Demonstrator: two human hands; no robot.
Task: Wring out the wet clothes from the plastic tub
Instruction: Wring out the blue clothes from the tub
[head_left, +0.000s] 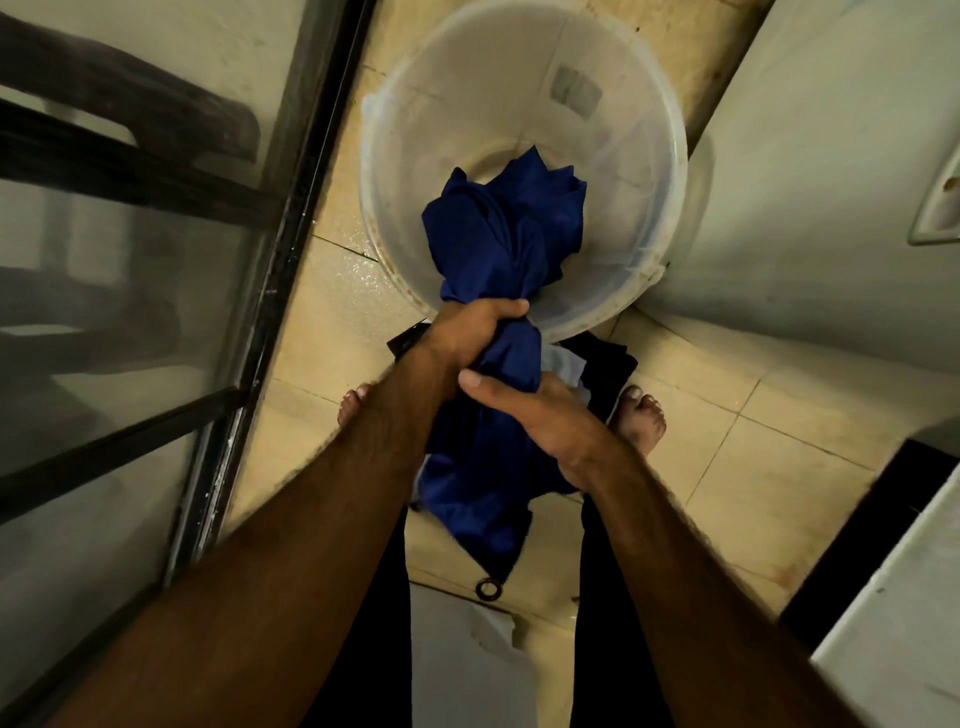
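Since the blue cloth (498, 244) runs lengthwise from over the plastic tub (623, 130) at upper centre down to lower centre, the left hand (475, 330) clutches it near the tub's rim and the right hand (540, 415) holds it just below.

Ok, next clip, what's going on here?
A person stands over a translucent plastic tub on a tiled floor and grips a bunched blue cloth with both hands. The left hand holds it nearer the tub and the right hand holds it just behind. One end of the cloth reaches over the tub's opening and the other end hangs down below the hands. Some dark and pale garments lie on the floor by the tub's near rim.
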